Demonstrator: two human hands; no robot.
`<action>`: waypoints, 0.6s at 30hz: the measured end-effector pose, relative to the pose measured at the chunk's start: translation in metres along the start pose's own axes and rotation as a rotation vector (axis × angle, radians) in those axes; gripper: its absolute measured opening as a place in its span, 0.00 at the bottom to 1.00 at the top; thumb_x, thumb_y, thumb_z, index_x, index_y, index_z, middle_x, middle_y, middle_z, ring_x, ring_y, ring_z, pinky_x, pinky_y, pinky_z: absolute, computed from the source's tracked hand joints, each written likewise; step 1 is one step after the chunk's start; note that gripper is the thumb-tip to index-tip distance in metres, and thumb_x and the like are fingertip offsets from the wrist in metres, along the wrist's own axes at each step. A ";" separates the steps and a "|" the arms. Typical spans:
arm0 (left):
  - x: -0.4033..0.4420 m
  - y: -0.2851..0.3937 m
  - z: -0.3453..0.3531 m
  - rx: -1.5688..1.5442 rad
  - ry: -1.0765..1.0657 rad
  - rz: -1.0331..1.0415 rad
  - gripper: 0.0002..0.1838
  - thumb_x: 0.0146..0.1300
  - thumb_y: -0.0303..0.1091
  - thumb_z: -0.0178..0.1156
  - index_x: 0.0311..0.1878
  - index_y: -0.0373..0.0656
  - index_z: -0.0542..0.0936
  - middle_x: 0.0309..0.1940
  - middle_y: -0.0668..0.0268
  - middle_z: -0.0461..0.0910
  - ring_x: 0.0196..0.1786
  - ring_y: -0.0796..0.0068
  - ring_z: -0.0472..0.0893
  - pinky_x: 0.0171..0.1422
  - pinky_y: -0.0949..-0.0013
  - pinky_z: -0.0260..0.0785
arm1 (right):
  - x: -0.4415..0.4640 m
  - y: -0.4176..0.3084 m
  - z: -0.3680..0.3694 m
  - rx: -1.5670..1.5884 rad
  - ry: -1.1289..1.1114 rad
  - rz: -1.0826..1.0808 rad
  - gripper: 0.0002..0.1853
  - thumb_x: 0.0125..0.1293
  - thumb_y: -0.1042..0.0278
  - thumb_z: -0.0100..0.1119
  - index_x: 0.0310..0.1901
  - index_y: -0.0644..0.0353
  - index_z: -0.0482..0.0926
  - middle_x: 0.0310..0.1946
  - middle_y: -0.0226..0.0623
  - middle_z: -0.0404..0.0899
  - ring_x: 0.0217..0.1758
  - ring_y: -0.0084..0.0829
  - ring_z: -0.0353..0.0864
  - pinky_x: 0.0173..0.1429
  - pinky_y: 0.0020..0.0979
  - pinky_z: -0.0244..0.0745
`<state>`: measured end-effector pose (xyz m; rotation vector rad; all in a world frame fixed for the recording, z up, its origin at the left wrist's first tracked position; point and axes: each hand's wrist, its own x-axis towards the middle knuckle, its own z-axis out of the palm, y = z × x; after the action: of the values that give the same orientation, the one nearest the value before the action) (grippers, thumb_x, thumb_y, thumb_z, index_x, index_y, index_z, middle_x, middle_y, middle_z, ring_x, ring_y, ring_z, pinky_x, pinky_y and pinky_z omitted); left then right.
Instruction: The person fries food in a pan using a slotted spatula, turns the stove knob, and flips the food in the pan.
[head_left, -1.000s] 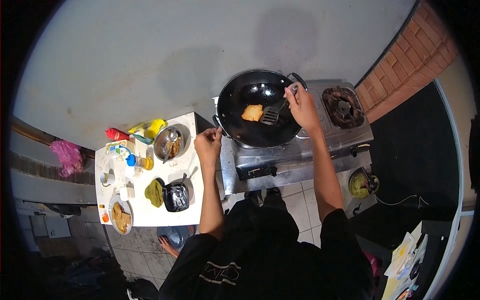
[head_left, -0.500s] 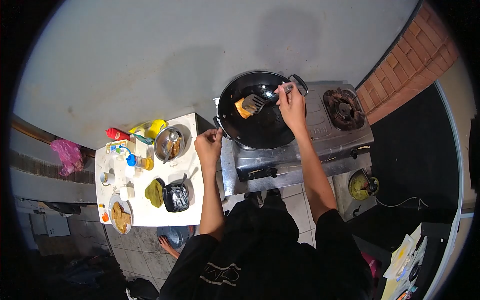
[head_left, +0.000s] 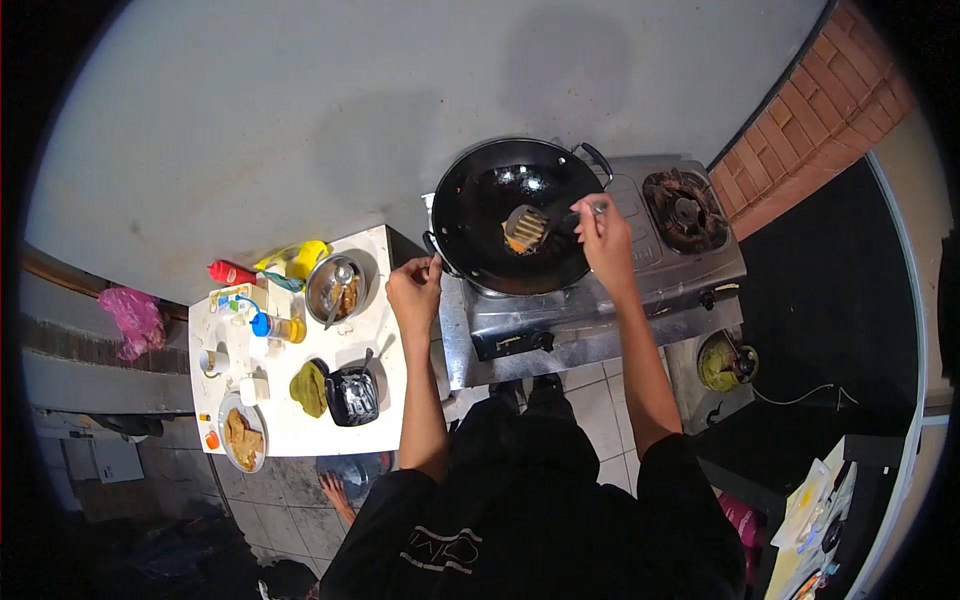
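A black wok (head_left: 480,262) sits on the left burner of the stove. My right hand (head_left: 604,245) is closed around the handle of a slotted spatula (head_left: 530,222), whose head is down inside the wok. Under and beside that head lies a golden-brown piece of food (head_left: 517,243), partly covered by the slots. At the wok's left side, my left hand (head_left: 413,288) has its fingers pinched at the loop handle (head_left: 430,243). The opposite loop handle (head_left: 597,158) stands free above my right hand.
The steel stove (head_left: 640,283) has a bare right burner (head_left: 686,212). On the white table (head_left: 310,435) are a metal bowl (head_left: 337,288), a plate of fried food (head_left: 243,440), a black dish (head_left: 353,395), bottles and a cup. Another person's hand (head_left: 338,492) touches a basin below.
My right hand and the spatula have moved down and slightly right, and the food has shifted the same way within the wok. My left hand stays at the loop handle.
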<state>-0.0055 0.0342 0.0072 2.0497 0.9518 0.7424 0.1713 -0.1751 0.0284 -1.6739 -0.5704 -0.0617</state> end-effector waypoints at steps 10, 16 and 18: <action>-0.004 0.002 0.004 -0.016 0.060 0.037 0.14 0.58 0.38 0.67 0.34 0.34 0.84 0.17 0.61 0.77 0.20 0.71 0.76 0.31 0.68 0.68 | -0.038 0.019 -0.075 0.198 -0.132 -0.008 0.10 0.68 0.79 0.53 0.48 0.68 0.79 0.50 0.44 0.80 0.42 0.25 0.82 0.49 0.27 0.79; -0.017 0.005 0.008 -0.025 0.058 -0.048 0.17 0.60 0.39 0.66 0.40 0.31 0.84 0.23 0.61 0.79 0.26 0.78 0.74 0.35 0.71 0.69 | -0.056 0.038 -0.091 0.257 -0.109 0.047 0.10 0.66 0.80 0.55 0.47 0.67 0.81 0.51 0.45 0.80 0.44 0.29 0.82 0.52 0.28 0.79; -0.024 0.001 0.015 -0.065 0.184 0.034 0.15 0.59 0.36 0.66 0.43 0.33 0.83 0.16 0.68 0.72 0.21 0.80 0.69 0.29 0.73 0.64 | -0.056 0.043 -0.092 0.283 -0.098 0.060 0.09 0.66 0.79 0.56 0.46 0.67 0.81 0.50 0.46 0.80 0.43 0.28 0.82 0.51 0.27 0.79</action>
<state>-0.0071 0.0081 -0.0049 1.9705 0.9834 0.9812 0.1650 -0.2839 -0.0130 -1.4219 -0.5733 0.1399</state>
